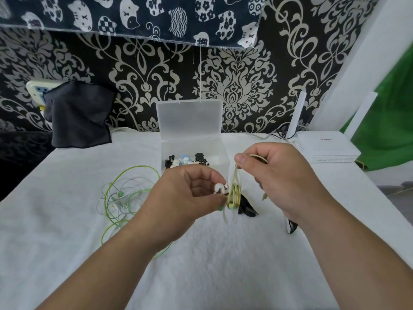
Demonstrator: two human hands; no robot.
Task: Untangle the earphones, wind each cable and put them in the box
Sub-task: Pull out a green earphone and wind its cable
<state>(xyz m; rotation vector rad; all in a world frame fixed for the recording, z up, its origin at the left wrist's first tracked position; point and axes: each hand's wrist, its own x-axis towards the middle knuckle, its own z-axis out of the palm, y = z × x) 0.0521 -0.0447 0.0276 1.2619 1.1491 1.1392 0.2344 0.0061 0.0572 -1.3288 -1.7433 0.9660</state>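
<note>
- Left hand (190,194) is pinching a yellow-green earphone cable coil (234,195) above the towel (212,253).
- Right hand (281,175) is pinching its loose strand, just before the open clear box (218,151).
- Tangled green earphones (125,193) are lying leftward.

A black wallpaper (234,86) is patterned with pale damask scrolls, a navy cloth (134,14) is printed with white cats, the table cover (223,253) is white, and the cables (120,195) are coloured green and white.
</note>
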